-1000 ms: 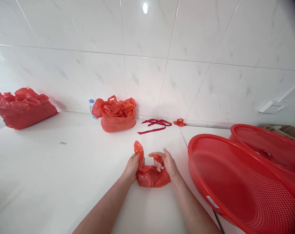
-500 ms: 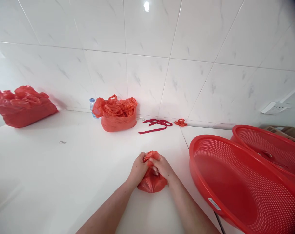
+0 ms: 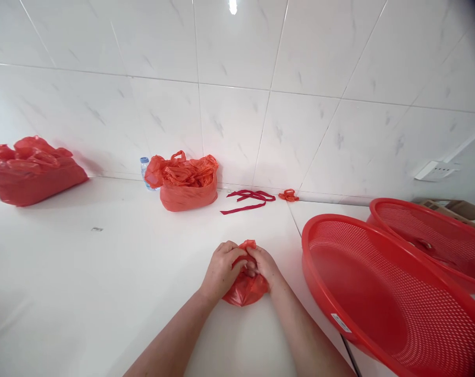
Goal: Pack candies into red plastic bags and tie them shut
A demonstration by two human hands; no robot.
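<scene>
A small red plastic bag (image 3: 245,294) rests on the white table in front of me, its top bunched up between both hands. My left hand (image 3: 220,269) is closed on the bag's left side, with thumb and fingers curled over the gathered plastic. From the right, my right hand (image 3: 264,264) pinches the same gathered top, some fingers curled into the folds. What the bag holds, if anything, is hidden. Beyond my hands lie dark red ribbon strips (image 3: 249,198) and a small crumpled piece of orange-red plastic (image 3: 288,195).
A red plastic bag full of crumpled bags (image 3: 189,195) stands against the tiled wall, beside a water bottle (image 3: 144,168). Another full red bag (image 3: 36,178) is far left. At right sit a large red mesh basket (image 3: 355,293), a second basket (image 3: 418,220) and a cardboard box (image 3: 457,210).
My left hand has shifted up and over the bag's top, its fingers now covering more of the folds. The right hand still grips the bag. The whole view has moved slightly.
</scene>
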